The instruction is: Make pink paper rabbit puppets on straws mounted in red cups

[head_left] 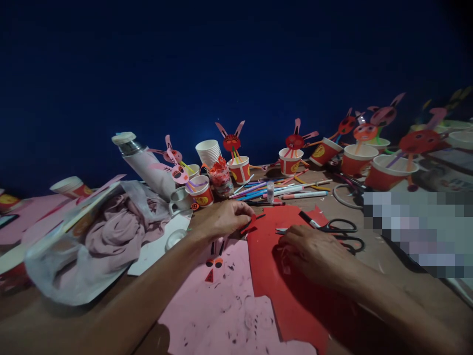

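My left hand is closed in a pinch on a small red paper cut-out at the top left edge of a red paper sheet. My right hand lies on the same red sheet with its fingers curled; what is under them is hidden. Black-handled scissors lie just right of my right hand. A pink paper sheet with dark marks lies under my left forearm.
Red paper cups with paper rabbit figures stand along the back and right of the wooden table. Pens and markers lie scattered behind the red sheet. A plastic bag with cloth, a metal flask and stacked white cups sit at left.
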The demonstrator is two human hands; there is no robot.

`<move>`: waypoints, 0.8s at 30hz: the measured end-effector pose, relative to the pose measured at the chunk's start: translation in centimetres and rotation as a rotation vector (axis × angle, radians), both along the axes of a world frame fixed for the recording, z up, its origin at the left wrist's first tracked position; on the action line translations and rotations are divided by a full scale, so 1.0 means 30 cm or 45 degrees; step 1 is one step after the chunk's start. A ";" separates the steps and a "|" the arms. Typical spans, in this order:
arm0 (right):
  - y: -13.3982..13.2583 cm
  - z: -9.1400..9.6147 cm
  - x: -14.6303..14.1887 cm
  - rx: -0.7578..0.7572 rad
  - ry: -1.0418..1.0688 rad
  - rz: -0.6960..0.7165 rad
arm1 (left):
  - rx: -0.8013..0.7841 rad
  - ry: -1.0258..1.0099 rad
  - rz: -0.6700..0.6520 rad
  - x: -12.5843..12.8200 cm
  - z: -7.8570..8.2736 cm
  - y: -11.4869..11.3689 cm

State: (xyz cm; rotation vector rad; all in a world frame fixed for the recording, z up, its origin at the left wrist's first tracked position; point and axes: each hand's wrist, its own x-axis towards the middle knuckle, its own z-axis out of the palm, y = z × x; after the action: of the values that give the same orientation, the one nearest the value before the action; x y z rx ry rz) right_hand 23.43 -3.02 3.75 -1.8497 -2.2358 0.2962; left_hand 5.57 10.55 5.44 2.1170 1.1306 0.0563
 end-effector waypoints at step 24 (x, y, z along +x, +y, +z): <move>0.056 0.123 -0.213 -0.084 0.127 -0.009 | -0.505 -0.557 0.181 -0.179 -0.013 -0.145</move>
State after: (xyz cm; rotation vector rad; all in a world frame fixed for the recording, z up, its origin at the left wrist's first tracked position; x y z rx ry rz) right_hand 17.05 -1.33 7.43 -1.8318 -2.1772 0.4560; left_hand 0.19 6.19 5.04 1.5725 0.9341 0.3190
